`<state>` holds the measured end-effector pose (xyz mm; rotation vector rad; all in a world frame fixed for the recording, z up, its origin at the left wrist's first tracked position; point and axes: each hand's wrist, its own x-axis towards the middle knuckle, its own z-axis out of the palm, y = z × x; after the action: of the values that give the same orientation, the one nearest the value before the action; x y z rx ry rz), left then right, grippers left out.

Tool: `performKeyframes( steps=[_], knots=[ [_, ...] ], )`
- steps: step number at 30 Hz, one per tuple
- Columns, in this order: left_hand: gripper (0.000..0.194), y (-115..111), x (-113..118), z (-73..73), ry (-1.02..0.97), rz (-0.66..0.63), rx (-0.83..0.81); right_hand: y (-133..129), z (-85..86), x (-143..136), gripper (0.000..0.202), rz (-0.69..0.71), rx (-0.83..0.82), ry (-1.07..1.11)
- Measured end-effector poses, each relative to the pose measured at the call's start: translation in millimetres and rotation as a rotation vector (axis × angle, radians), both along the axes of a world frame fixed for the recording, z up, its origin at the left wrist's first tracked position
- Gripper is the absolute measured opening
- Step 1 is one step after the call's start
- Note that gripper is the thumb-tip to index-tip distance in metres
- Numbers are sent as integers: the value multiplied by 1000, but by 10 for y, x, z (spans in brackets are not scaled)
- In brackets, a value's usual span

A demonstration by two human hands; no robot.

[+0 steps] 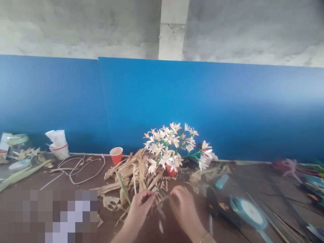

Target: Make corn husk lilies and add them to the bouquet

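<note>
1. Thin pale strip (165, 199), between left hand (141, 204) and right hand (182, 203)
2. Pinched at one end by left fingertips; too blurry to tell if gripped by the right
3. Just behind, messy heap of dry husks (142, 168)
4. Farther back, white flowers (169, 139) in red cup (172, 171)

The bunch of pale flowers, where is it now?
In the head view, the bunch of pale flowers stands just right of centre, before the blue panel, with dry husks at its lower left.
</note>
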<state>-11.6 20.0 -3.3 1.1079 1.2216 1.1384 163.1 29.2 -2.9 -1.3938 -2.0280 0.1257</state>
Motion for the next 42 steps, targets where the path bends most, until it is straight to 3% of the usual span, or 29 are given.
performKeyframes(
  steps=[7, 12, 17, 23, 30, 36, 42],
  knots=[
    [18, -30, 48, -78, 128, 4, 90, -161, 74, -69, 8, 110, 54, 174],
    [19, -45, 62, -101, 122, -22, 73, -143, 3, -90, 10, 56, -207, 479],
    [17, -56, 71, -157, 119, -40, 80, -122, -25, -66, 13, 14, -312, 508],
    [15, -83, 94, -140, 138, -61, 81, -172, 58, -42, 10, 33, -181, 372],
    [20, -128, 121, -32, 132, -76, 51, -166, 17, -35, 9, 95, -66, 314],
    [25, -127, 130, -45, 142, -84, 36, -146, -44, -33, 9, 117, 18, 276],
    [29, -134, 132, -50, 159, -99, 27, -160, 4, -39, 9, 148, 68, 248]
  ],
)
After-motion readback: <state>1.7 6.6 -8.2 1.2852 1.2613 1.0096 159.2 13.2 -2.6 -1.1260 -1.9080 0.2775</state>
